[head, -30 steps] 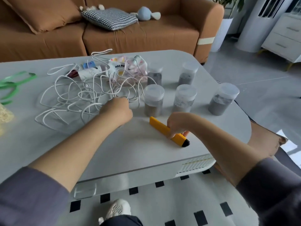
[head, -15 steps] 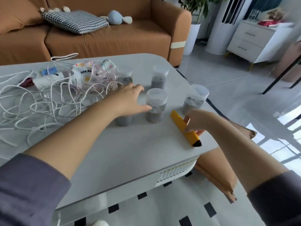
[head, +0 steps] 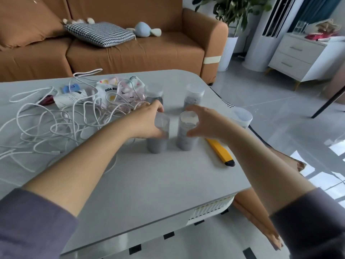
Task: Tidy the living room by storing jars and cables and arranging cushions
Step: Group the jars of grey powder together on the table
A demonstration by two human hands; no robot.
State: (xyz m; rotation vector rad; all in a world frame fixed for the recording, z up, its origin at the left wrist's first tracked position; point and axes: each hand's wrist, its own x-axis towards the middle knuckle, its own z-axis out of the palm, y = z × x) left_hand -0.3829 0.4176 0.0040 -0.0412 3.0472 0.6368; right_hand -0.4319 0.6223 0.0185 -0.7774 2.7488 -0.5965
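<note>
In the middle of the frame, the left hand (head: 147, 122) grips the left jar (head: 156, 146). The right hand (head: 207, 121) curls its fingers round the right jar (head: 184, 143). Both jars stand on the grey table (head: 149, 184). White cables (head: 56, 124) lie tangled at the left. A yellow cutter (head: 220, 152) lies just right of the jars.

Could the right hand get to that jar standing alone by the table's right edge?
Probably, once it lets go: the right hand is curled round a nearer jar. The lone jar stands close beside its wrist, with nothing visibly between them.
</note>
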